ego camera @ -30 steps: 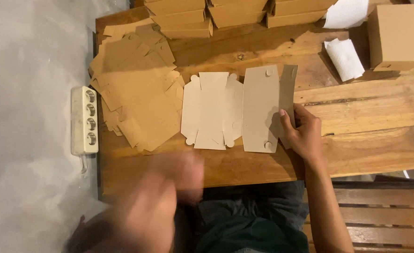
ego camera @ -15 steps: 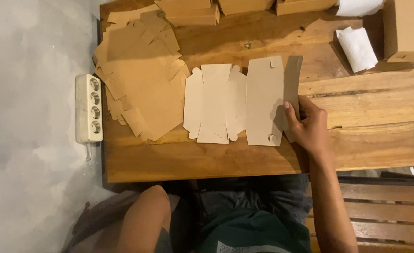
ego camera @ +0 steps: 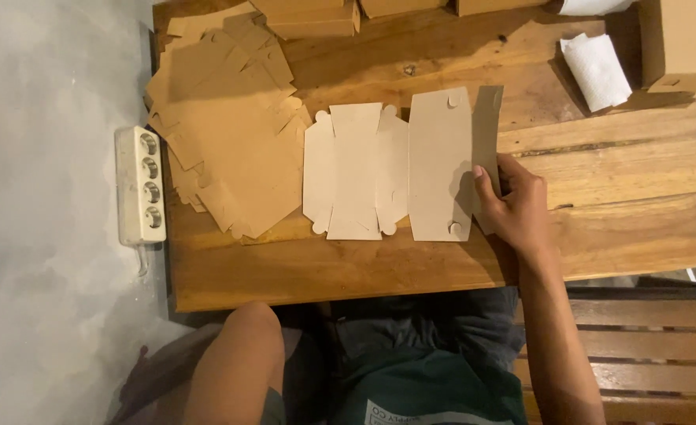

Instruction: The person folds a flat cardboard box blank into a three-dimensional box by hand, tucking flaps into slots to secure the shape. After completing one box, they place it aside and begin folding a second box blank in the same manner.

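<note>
A flat, pale cardboard box blank [ego camera: 364,169] lies unfolded at the middle of the wooden table [ego camera: 639,157]. My right hand [ego camera: 517,208] grips the blank's narrow right flap, thumb on top near the fold, and the flap looks slightly raised and shaded. My left hand is out of sight. Only a bare left forearm [ego camera: 234,362] shows below the table's front edge, over my lap.
A loose pile of brown flat blanks [ego camera: 222,134] covers the table's left end. A white power strip [ego camera: 141,185] lies on the grey floor beside it. Assembled brown boxes [ego camera: 316,16] line the far edge, a larger box [ego camera: 683,39] and white paper [ego camera: 596,69] sit far right. A slatted bench [ego camera: 655,330] is under me.
My left hand, blurred in front of the table edge a second ago, has dropped out of sight below it. The right hand stays on the blank's right flap.
</note>
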